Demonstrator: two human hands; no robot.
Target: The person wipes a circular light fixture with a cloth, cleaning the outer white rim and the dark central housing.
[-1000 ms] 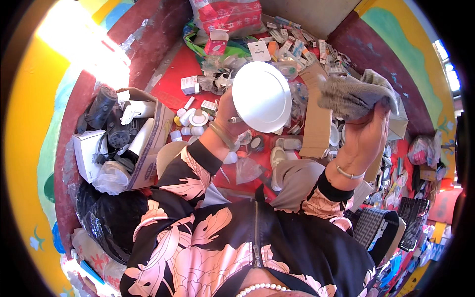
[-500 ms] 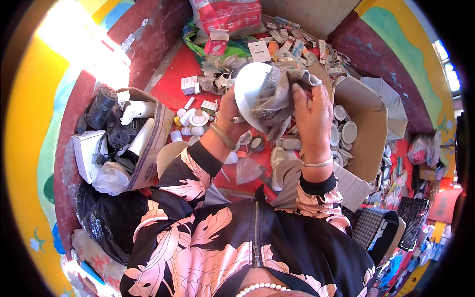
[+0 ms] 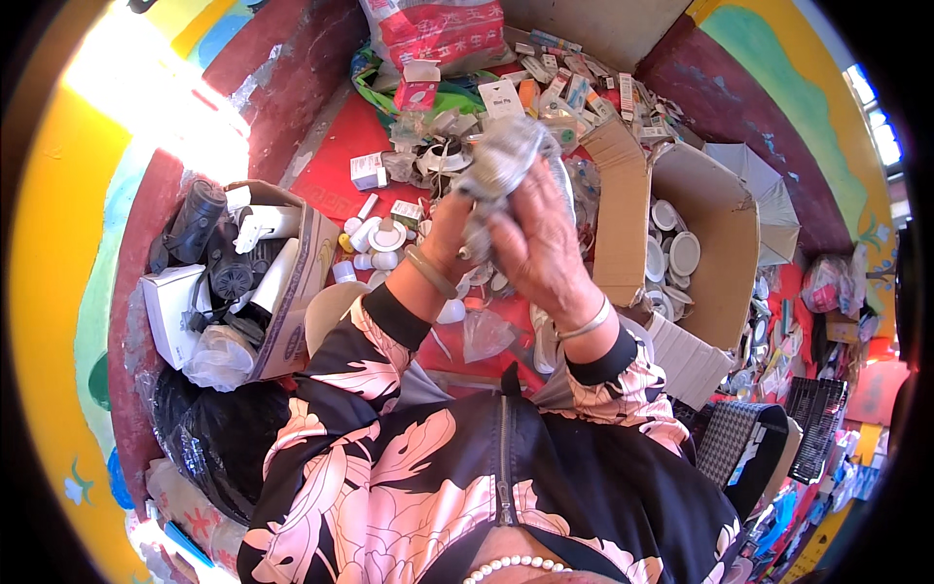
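Grey cloth (image 3: 508, 161): bunched between both hands, left of open cardboard box (image 3: 623, 229) | right hand (image 3: 540, 238): fingers together, laid against cloth; grip cannot be told | left hand (image 3: 449, 234): fingers mostly hidden, hold cannot be told | advice: steady from the left, press cloth flat and evenly, keep loose folds clear of fingers.
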